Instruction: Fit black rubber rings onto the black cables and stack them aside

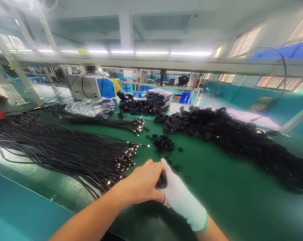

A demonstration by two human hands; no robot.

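My bare left hand (143, 182) and my white-gloved right hand (180, 197) meet over the near edge of the green table. Fingers of both are wrapped round a dark coiled cable (161, 180), mostly hidden between the palms. To the left lies a wide row of straight black cables (66, 144), their shiny metal plugs pointing toward my hands. Just beyond my fingertips sits a small heap of black rings (163, 143), with a few loose ones scattered around it.
Coiled black cables form a long pile (224, 134) on the right. Farther back are a second cable bundle (103, 122), clear plastic bags (91, 107), stacked bagged packs (158, 95) and a white-and-blue machine (91, 87). A shelf beam (151, 62) crosses above the table.
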